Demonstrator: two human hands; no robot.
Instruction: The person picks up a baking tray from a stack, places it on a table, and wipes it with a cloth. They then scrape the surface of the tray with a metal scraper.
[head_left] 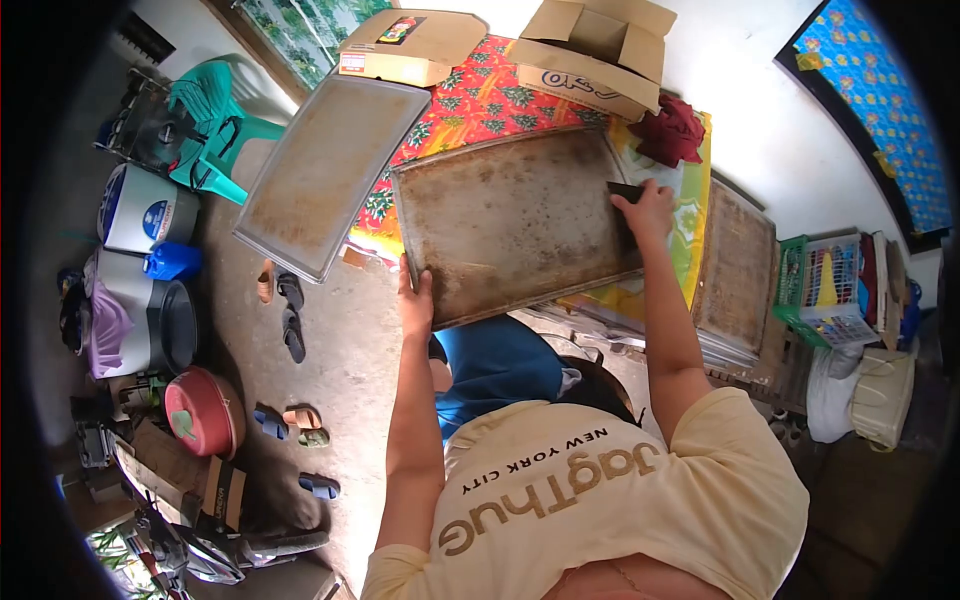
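Observation:
A stained, rust-spotted baking tray (515, 220) lies tilted in front of me, its near edge by my lap and its far part over the table. At its near left corner, my left hand (415, 297) grips the rim, thumb on the upper face. My right hand (648, 212) pinches a dark, flat, straight-edged piece (627, 192), like a scraper, against the tray's right side. Part of that piece is hidden by the fingers. To the left, another stack of trays (330, 170) overhangs the table edge.
A red patterned tablecloth (470, 95) covers the table. On it stand a flat carton (410, 45), an open cardboard box (595, 55) and a dark red cloth (672, 132). More trays (735, 270) are stacked at right, beside a green basket (820, 285). Slippers (292, 335) lie on the floor.

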